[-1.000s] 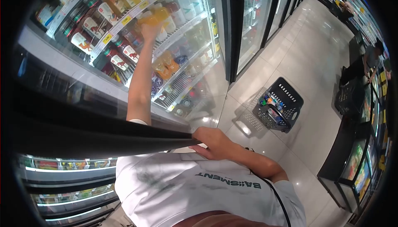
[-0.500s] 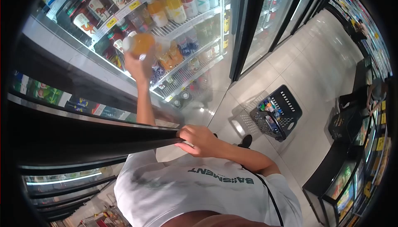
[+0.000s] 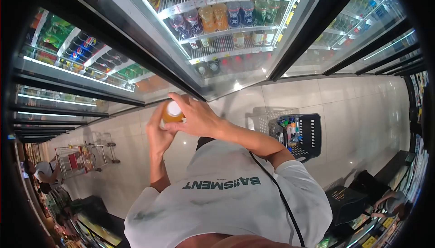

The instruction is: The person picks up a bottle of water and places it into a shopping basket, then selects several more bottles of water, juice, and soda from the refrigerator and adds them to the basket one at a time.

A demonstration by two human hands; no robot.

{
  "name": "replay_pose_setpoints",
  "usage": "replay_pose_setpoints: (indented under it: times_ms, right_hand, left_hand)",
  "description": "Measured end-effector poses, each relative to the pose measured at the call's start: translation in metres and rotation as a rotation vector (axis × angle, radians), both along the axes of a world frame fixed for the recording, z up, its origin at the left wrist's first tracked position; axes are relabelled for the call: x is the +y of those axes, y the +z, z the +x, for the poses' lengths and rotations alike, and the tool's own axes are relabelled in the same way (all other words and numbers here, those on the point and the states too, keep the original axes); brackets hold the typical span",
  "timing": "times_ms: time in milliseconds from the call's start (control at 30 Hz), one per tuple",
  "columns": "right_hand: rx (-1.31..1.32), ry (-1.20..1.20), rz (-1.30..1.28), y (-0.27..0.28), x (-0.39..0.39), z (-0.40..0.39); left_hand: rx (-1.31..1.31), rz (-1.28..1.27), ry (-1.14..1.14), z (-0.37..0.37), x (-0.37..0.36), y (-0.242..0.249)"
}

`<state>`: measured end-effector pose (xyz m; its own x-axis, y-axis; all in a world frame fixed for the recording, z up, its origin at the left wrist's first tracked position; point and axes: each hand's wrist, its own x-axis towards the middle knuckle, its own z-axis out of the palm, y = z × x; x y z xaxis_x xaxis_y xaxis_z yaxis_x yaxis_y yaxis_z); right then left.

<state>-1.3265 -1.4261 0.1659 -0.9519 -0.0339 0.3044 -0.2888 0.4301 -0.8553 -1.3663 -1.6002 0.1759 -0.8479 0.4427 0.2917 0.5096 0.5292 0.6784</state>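
Note:
A bottle of orange drink with a white cap point(image 3: 174, 108) is between my two hands, in front of my chest. My left hand point(image 3: 158, 128) wraps round its near left side. From the right, my right hand point(image 3: 194, 114) grips it, fingers curled over beside the cap and thumb across the front. The fingers cover most of the label. Just beyond the hands stands the drinks fridge, its lit shelves point(image 3: 204, 37) lined with bottles in several colours.
On the tiled floor to my right stands a dark shopping basket point(image 3: 312, 134) with packaged goods inside. A person with a cart point(image 3: 81, 157) is at the far left. Another person point(image 3: 389, 202) is at the lower right near a dark basket point(image 3: 342, 198). More fridge doors point(image 3: 358, 48) continue along both sides.
My left hand has brought the bottle out from the fridge shelves to my chest. My right hand has let go of the fridge door and now holds the bottle too. My view has turned leftward.

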Motion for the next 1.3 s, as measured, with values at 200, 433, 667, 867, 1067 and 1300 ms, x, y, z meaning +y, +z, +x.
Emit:
replay_pose_setpoints:
  times_ms: [200, 433, 667, 867, 1067, 1300]
  right_hand:
    - [-0.207, -0.314, -0.208, -0.041, 0.11, 0.108]
    - [-0.58, -1.32, -0.383, -0.113, 0.227, 0.288]
    - [-0.933, -1.517, 0.295, -0.424, 0.323, 0.39]
    - [-1.289, -1.466, -0.038, -0.651, 0.314, 0.385]
    - [-1.545, -0.826, 0.389, -0.719, 0.296, 0.367]
    - [-0.98, -1.361, 0.067, -0.603, 0.301, 0.397]
  left_hand:
    - [-0.093, -0.042, -0.437, 0.062, 0.12, -0.049]
    - [-0.235, -0.048, -0.166, 0.055, 0.145, -0.055]
    - [-0.391, -0.295, 0.027, 0.06, 0.125, -0.11]
    - [-0.275, -0.532, 0.106, 0.038, 0.108, -0.119]
    - [-0.039, -0.481, 0.258, -0.03, 0.069, -0.094]
    - [0.398, -0.021, 0.399, -0.195, 0.092, -0.021]
